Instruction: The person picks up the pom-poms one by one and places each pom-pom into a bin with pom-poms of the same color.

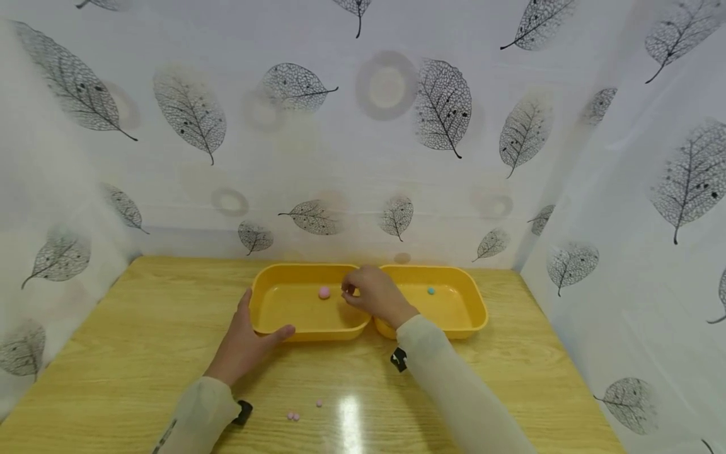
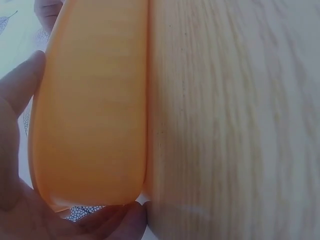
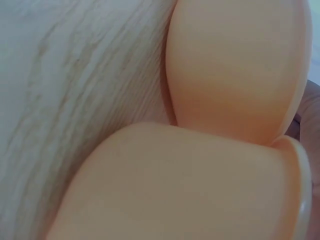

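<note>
Two yellow plastic trays stand side by side. The left tray [image 1: 306,335] carries a pink ball [image 1: 324,292], and in the right tray [image 1: 473,325] lies a small blue bead [image 1: 431,291]. My left hand [image 1: 245,343] grips the left tray's near left corner, thumb along the front rim and fingers around the end wall, as the left wrist view shows too. My right hand [image 1: 375,292] is over the right end of the left tray, fingers bent and thumb close to the index fingertip; I cannot tell whether a small thing sits between them.
Several small pink beads lie on the wooden table in front of the trays, a pair of beads [image 1: 293,416] and a single bead [image 1: 319,403] among them. A white leaf-print curtain [image 1: 340,139] hangs behind the table [image 1: 170,296] and along both sides.
</note>
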`<act>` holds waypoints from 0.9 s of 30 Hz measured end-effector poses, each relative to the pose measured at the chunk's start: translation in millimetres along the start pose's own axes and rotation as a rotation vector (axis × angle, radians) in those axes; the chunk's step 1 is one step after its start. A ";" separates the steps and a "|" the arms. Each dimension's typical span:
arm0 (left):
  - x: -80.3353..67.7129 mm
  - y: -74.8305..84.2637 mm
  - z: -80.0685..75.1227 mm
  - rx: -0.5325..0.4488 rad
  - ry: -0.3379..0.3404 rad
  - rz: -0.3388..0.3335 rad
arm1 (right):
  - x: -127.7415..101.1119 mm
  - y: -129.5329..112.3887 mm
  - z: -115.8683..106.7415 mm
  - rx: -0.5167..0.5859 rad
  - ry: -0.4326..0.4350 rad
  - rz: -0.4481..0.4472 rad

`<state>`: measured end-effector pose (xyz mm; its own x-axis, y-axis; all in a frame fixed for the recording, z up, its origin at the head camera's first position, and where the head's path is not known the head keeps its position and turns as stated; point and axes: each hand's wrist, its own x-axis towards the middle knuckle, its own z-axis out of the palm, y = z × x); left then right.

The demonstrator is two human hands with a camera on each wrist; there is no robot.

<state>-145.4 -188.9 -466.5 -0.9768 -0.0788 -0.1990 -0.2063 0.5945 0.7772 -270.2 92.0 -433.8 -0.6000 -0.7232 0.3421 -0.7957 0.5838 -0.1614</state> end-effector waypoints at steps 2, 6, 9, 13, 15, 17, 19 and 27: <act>0.0 0.1 -0.6 0.003 0.002 0.008 | 2.4 -0.3 0.3 -0.019 -0.020 -0.003; -0.1 0.4 -2.0 0.011 0.016 0.019 | 8.0 -3.0 0.5 -0.055 -0.053 -0.005; -0.2 -0.2 -1.8 0.011 0.016 0.016 | 8.7 -5.8 0.2 -0.076 -0.081 0.012; 0.6 -0.8 0.4 0.005 0.013 0.021 | 3.9 -8.1 -1.8 -0.088 -0.111 0.055; 1.2 -0.4 1.8 0.004 0.020 0.030 | 0.7 -8.1 -2.9 -0.087 -0.114 0.073; 1.8 0.4 2.5 0.003 0.029 0.042 | -1.1 -7.8 -3.9 -0.085 -0.118 0.087; 2.1 1.4 2.8 0.005 0.036 0.049 | -1.5 -7.5 -4.0 -0.090 -0.128 0.090; -1.7 1.1 1.2 0.005 0.034 0.028 | 3.8 -11.5 6.7 -0.053 -0.312 0.093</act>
<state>-143.8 -187.2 -466.0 -0.9837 -0.0892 -0.1563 -0.1783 0.6007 0.7793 -263.9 80.0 -436.8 -0.6727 -0.7394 0.0271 -0.7360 0.6648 -0.1277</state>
